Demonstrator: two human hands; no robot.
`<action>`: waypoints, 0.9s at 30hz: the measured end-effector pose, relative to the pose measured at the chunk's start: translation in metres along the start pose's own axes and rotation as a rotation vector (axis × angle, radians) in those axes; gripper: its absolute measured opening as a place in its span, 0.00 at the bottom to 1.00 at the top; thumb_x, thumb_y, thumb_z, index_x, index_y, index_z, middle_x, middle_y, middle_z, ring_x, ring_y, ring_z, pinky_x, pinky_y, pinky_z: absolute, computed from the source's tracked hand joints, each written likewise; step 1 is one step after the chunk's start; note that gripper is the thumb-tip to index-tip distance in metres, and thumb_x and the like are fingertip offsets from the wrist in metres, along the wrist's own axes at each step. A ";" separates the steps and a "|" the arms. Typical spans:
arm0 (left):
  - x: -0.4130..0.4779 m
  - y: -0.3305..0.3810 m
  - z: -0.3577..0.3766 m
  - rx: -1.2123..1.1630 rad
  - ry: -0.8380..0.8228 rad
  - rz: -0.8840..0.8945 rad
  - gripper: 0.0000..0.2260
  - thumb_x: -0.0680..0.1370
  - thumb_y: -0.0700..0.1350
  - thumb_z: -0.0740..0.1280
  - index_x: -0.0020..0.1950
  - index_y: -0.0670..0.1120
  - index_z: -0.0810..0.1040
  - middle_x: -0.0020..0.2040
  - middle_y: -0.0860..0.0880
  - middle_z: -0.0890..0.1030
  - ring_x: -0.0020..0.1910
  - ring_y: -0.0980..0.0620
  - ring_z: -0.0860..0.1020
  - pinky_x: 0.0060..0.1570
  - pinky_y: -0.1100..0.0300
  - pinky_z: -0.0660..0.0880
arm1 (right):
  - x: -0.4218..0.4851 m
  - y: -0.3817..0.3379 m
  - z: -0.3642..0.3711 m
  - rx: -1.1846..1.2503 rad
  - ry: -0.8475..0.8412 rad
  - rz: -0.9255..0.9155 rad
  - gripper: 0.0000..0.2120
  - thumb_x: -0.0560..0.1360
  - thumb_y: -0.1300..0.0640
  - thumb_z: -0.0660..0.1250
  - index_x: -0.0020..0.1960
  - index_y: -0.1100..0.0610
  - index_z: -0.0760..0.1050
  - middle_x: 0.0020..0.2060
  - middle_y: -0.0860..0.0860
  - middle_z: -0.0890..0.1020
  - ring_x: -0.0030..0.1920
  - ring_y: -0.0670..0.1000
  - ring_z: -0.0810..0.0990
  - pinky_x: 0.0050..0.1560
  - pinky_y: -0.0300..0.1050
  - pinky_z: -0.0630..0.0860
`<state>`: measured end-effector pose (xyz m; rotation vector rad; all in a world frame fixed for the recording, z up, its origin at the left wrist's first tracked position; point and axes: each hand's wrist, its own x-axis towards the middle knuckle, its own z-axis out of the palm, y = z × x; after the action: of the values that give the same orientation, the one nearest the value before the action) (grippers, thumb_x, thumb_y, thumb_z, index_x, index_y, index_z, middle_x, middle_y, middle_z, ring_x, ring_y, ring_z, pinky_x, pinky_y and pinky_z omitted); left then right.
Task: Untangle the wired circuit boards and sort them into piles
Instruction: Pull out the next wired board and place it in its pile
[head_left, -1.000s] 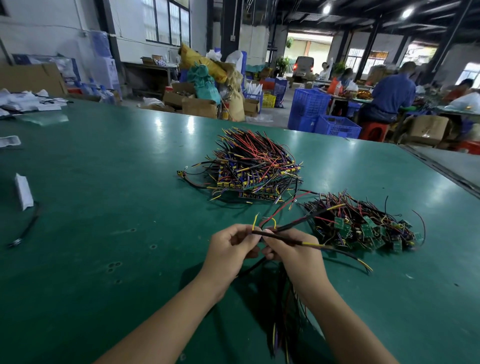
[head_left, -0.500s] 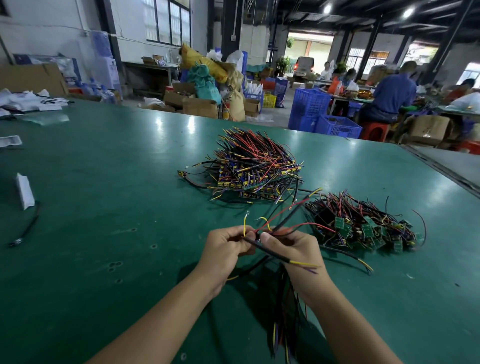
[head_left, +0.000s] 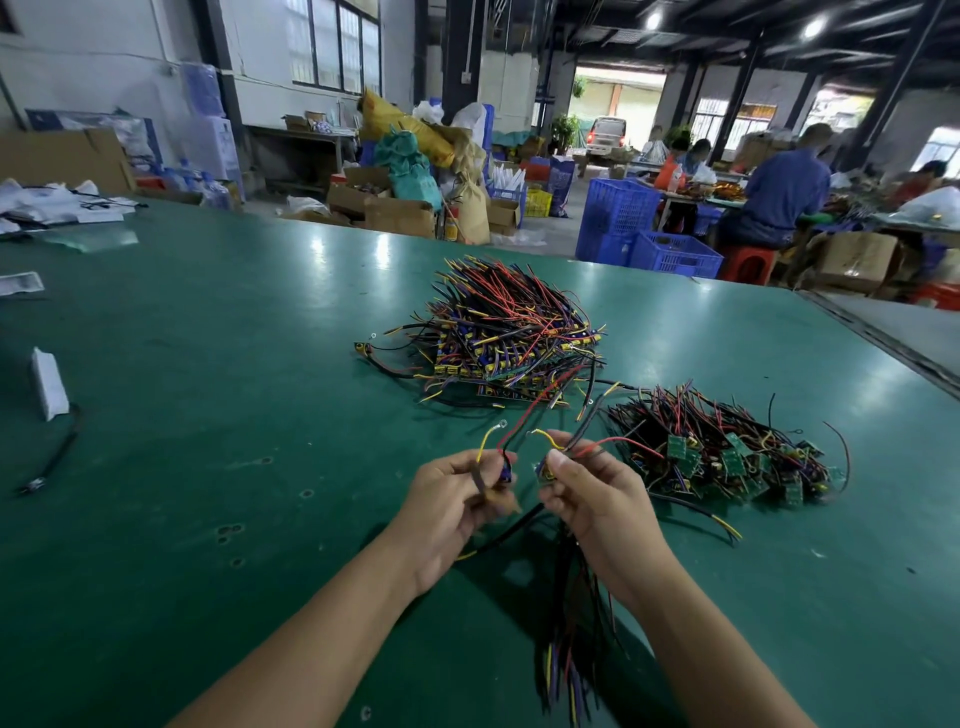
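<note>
— So, where do we have the boards just now?
— Low in the middle of the frame, raised above the green table. Our left hand has its fingers curled, with thumb and forefinger pinching a small board that carries a blue part. A yellow wire rises from that pinch to a ring terminal.
— And our other hand?
— Our right hand pins a second board under the thumb tip, with the remaining fingers folded behind it. The two boards sit just beside each other with a narrow gap between them. A red wire arcs from this pinch toward the right.
— What hangs beneath?
— A loose bundle of wires drops between our wrists toward the bottom edge. We cannot tell which fingers carry it.
— And the piles?
— The larger pile lies at the centre, above both hands, its red and black wires fanned toward the top. The pile of green boards lies right of centre, near our right hand but not touching it. At the left edge we see a white scrap with a black cable below it.
</note>
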<state>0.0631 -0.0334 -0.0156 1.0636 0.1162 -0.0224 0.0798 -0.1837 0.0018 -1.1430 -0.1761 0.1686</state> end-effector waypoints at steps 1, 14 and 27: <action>0.000 0.000 0.001 -0.024 -0.008 -0.016 0.06 0.75 0.40 0.67 0.46 0.38 0.81 0.34 0.46 0.81 0.29 0.54 0.78 0.33 0.63 0.78 | 0.000 -0.001 0.000 -0.007 -0.001 0.005 0.08 0.73 0.65 0.67 0.52 0.61 0.78 0.31 0.50 0.78 0.28 0.46 0.75 0.33 0.37 0.76; -0.001 0.003 0.001 -0.115 0.016 -0.076 0.17 0.68 0.53 0.68 0.49 0.42 0.80 0.34 0.48 0.83 0.26 0.56 0.77 0.28 0.64 0.77 | 0.001 -0.004 0.000 0.059 0.065 0.103 0.09 0.76 0.70 0.61 0.44 0.57 0.72 0.32 0.52 0.79 0.37 0.51 0.81 0.38 0.40 0.76; -0.005 -0.016 0.005 0.460 -0.028 0.357 0.16 0.75 0.59 0.63 0.41 0.49 0.83 0.34 0.47 0.85 0.29 0.51 0.73 0.29 0.60 0.70 | 0.000 0.012 0.008 -0.049 -0.010 0.024 0.06 0.74 0.61 0.68 0.51 0.58 0.79 0.35 0.49 0.77 0.34 0.45 0.73 0.37 0.40 0.70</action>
<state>0.0573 -0.0454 -0.0270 1.5307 -0.1124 0.2699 0.0773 -0.1714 -0.0057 -1.1933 -0.1763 0.1922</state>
